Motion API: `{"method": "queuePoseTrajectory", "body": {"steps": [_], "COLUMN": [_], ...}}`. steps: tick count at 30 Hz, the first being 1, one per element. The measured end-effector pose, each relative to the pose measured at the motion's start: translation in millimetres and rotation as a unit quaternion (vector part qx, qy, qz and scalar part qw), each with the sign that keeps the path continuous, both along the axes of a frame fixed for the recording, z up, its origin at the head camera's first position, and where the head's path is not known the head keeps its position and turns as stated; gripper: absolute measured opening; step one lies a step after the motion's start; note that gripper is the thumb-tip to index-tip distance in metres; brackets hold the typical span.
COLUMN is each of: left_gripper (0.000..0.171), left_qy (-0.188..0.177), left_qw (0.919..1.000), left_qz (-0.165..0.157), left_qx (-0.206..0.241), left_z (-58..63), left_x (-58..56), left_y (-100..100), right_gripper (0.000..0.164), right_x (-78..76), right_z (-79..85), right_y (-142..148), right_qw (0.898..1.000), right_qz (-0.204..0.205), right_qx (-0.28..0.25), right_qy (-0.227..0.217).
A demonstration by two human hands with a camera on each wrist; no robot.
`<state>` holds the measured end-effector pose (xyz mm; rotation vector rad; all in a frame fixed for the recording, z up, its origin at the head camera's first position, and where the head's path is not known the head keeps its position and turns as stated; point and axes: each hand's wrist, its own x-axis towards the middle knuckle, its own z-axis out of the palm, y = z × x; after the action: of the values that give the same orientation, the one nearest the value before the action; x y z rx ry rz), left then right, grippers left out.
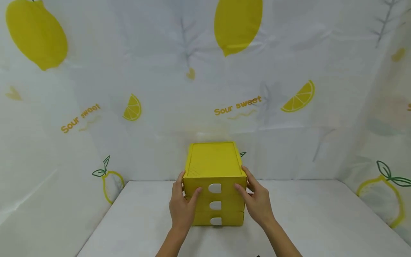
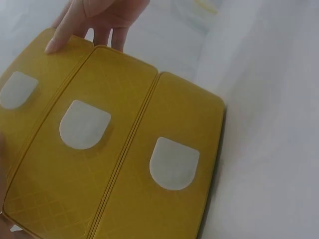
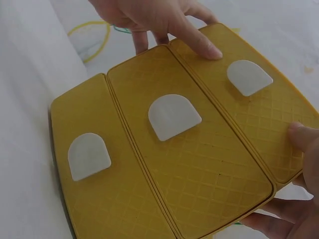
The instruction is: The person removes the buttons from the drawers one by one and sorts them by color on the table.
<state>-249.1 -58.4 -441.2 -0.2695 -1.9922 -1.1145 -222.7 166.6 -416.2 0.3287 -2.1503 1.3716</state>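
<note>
A yellow storage box (image 1: pixel 215 160) with three stacked drawers stands on the white table, its front towards me. Each drawer front has a white rounded tab, such as the top tab (image 1: pixel 214 188) and the bottom tab (image 1: pixel 216 221). My left hand (image 1: pixel 183 207) grips the box's left side near the top, thumb on the top drawer front, fingers along the side. On the opposite side my right hand (image 1: pixel 258 201) holds it the same way. In the right wrist view the drawer fronts (image 3: pixel 194 169) look shut, with thin seams between them. The fingertips are partly hidden behind the box.
The white table (image 1: pixel 305 221) stretches to both sides of the box. Behind it hangs a white curtain (image 1: pixel 160 107) printed with lemons and "Sour sweet" lettering, which also runs along both sides. A tiny dark object (image 1: pixel 258 256) shows at the bottom edge of the head view.
</note>
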Motion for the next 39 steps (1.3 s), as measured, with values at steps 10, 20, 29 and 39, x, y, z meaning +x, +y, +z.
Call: {"method": "queuePoseTrajectory", "body": {"steps": [10, 20, 29, 39], "left_gripper": [0.074, 0.072, 0.072, 0.068], "left_qy": [0.024, 0.026, -0.020, -0.065], "left_qw": [0.9995, 0.9987, 0.9947, 0.9867], "left_qz": [-0.021, -0.039, -0.095, -0.136], "left_qx": [0.001, 0.020, 0.035, 0.060], "left_z": [-3.0, -1.8, 2.7, 18.0], "left_x": [-6.2, -13.4, -18.8, -3.8], "left_y": [59.5, 91.7, 87.3, 75.4], "right_gripper": [0.068, 0.069, 0.068, 0.067], "right_x": [4.3, -6.8, -11.3, -7.3], "right_z": [2.3, -5.3, -3.4, 2.7], "right_y": [55.2, 87.8, 90.2, 98.1], "right_qw": [0.999, 1.000, 0.999, 0.996], "right_qz": [-0.034, -0.018, -0.019, 0.026], "right_qx": [0.012, 0.000, 0.003, -0.011], "right_qy": [-0.009, -0.011, -0.044, -0.086]}}
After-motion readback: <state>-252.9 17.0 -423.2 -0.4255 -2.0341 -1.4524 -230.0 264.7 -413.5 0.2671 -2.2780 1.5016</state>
